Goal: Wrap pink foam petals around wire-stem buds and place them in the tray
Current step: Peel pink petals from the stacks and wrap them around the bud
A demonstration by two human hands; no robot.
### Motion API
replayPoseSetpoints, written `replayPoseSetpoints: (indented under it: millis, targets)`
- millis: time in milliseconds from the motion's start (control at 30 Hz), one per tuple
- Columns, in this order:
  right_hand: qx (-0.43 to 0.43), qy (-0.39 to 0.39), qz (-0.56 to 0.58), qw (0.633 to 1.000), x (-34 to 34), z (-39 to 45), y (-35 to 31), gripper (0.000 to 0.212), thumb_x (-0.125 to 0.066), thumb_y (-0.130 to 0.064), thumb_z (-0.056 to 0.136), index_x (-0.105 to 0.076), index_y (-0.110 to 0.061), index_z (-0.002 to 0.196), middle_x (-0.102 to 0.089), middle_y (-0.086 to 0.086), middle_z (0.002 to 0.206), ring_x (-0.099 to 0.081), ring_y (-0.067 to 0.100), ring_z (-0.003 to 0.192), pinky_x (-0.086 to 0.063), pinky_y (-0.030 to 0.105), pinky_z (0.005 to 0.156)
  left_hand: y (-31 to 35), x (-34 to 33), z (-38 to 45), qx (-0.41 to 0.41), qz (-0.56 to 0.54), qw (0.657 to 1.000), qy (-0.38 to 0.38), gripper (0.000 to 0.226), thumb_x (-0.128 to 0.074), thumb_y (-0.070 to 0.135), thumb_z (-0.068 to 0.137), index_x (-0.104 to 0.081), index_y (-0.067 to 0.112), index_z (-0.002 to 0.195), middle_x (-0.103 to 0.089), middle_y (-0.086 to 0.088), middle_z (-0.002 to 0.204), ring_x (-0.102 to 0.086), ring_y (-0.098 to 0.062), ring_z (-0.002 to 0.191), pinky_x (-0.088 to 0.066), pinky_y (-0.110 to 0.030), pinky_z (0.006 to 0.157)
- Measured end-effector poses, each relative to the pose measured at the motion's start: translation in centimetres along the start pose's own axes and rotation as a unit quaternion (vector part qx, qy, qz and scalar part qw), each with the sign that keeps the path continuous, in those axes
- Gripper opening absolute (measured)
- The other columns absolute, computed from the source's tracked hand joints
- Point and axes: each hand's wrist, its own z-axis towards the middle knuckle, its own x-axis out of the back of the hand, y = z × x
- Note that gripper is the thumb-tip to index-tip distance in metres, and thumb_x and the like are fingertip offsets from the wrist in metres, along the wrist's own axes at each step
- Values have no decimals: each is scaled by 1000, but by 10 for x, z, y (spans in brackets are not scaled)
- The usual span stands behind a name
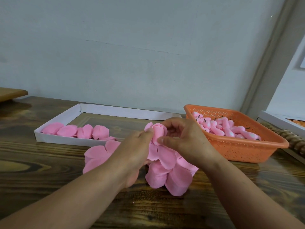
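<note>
Single head-mounted wide-angle camera looks forward and down, close over the wooden table (49,162), with the wall (132,47) behind it.

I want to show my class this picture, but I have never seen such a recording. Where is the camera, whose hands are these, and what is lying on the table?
There is no machine here. One camera sits on a person's head and looks down at their own two hands. Both the left hand and the right hand pinch a pink bud and fold a petal round it. Under them, on the wooden table, lies a pile of loose pink petals. Behind on the left, a white tray holds wrapped buds. On the right, an orange basket holds bare buds on wire stems.
</note>
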Motion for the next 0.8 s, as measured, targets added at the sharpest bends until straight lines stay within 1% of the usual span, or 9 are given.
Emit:
replayPoseSetpoints:
  millis: [100, 167, 233, 367, 467, 533, 633, 700, 800]
  targets:
    - [-4, -13, 30, 999, 1, 1, 2, 31, -77, -2, 72, -64, -25, 88, -68, 2, 85, -65, 22, 81, -52, 14, 74, -2, 1, 1, -11, 42, 999, -18, 28, -44, 30, 100, -69, 24, 90, -72, -5, 95, -68, -19, 93, -55, -42, 87]
    - [-11, -45, 40, 998, 3, 1, 4, 46, -77, 0, 72, -60, -29, 103, -65, -1, 84, -64, 21, 77, -55, 28, 75, -2, 3, 2, -10, 69, 996, -51, 29, -43, 30, 100, -69, 19, 96, -73, -6, 97, -68, -18, 94, -56, -37, 85]
    - [-17, -87, 35, 995, 7, 0, 5, 52, -76, 0, 73, -59, -32, 110, -62, -7, 78, -62, 15, 73, -54, 30, 73, -1, 5, 1, -6, 90, 992, -92, 31, -44, 31, 100, -71, 18, 93, -75, -5, 94, -69, -15, 90, -55, -30, 79]
    - [-28, -108, 47, 993, 10, -2, 5, 30, -77, -2, 73, -67, -22, 93, -70, 8, 91, -67, 29, 88, -57, 44, 80, 3, 9, 1, 9, 111, 985, -134, 32, -46, 31, 99, -72, 14, 96, -75, -5, 95, -69, -13, 86, -53, -26, 73]
    - [-43, -84, 55, 994, 8, -1, 7, 25, -78, -7, 70, -62, -19, 85, -66, 22, 88, -64, 42, 83, -53, 55, 75, 6, 10, 3, 11, 98, 986, -131, 33, -46, 32, 99, -72, 11, 98, -74, -7, 97, -70, -16, 91, -56, -26, 76]
    - [-49, -76, 54, 994, 7, -1, 7, 24, -77, -12, 68, -59, -21, 82, -63, 28, 85, -62, 40, 73, -52, 57, 69, 8, 11, 3, 21, 74, 987, -138, 42, -40, 39, 99, -73, 13, 95, -75, -5, 95, -70, -12, 88, -57, -25, 74]
    - [-45, -64, 53, 995, 7, 0, 6, 26, -79, -11, 68, -57, -24, 75, -61, 25, 75, -57, 23, 62, -50, 42, 60, 7, 13, 8, 59, 18, 991, -118, 56, -32, 47, 100, -73, 10, 99, -74, -12, 99, -69, -23, 98, -55, -38, 89]
    - [-41, -64, 62, 995, 7, 1, 7, 28, -79, -5, 69, -57, -23, 72, -59, 17, 67, -55, 18, 59, -48, 34, 56, 8, 15, 12, 89, -22, 991, -97, 48, -37, 40, 101, -72, 7, 103, -74, -15, 98, -70, -27, 95, -58, -41, 83]
    - [-47, -53, 79, 994, 6, 1, 8, 29, -81, -3, 67, -58, -21, 70, -60, 13, 70, -55, 19, 61, -48, 33, 57, 9, 18, 14, 125, -65, 983, -120, 28, -49, 16, 93, -71, 2, 103, -73, -15, 94, -71, -23, 80, -59, -34, 67]
